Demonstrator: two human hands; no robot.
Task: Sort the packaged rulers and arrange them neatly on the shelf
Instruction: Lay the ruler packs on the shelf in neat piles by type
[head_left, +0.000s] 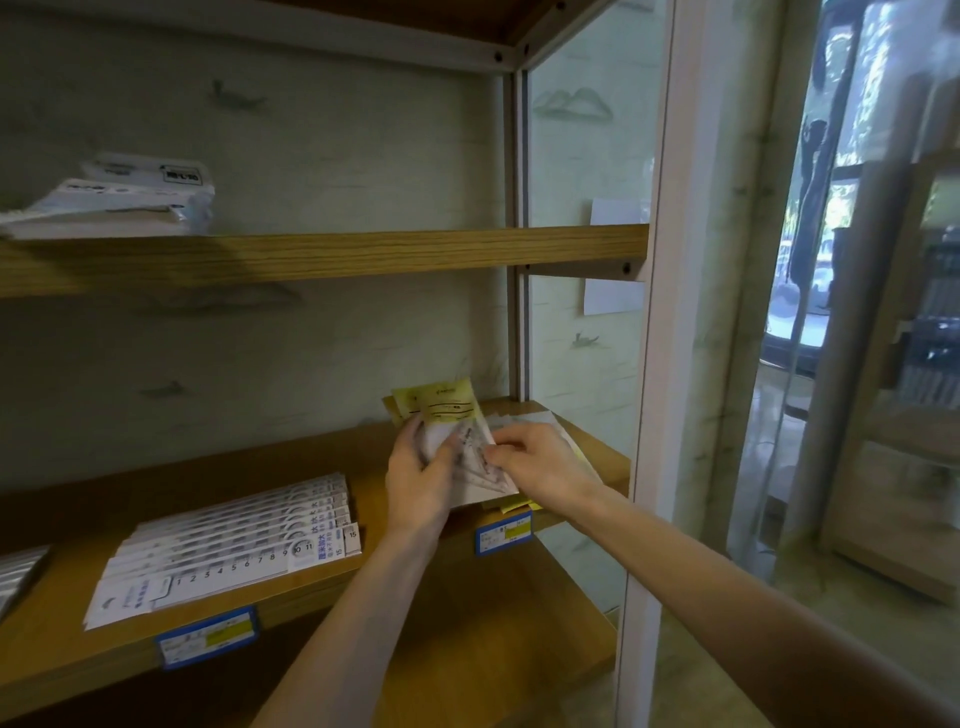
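Head view: left hand (421, 483) and right hand (540, 462) both closed on a sheaf of yellow-topped packs (457, 415), held just above the shelf (363, 457), right of the ruler stack (234, 540). Packs look light, thin, slick and floppy; best pinched at the card edges.

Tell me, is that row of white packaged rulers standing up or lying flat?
Lying flat: the white packaged rulers overlap in a fanned row on the wooden shelf.

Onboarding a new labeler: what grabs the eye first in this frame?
Both hands, left hand and right hand, grip a bundle of yellow-topped packets at the middle shelf's right end. To their left lies a fanned row of white packaged rulers; a loose white stack sits on the upper shelf.
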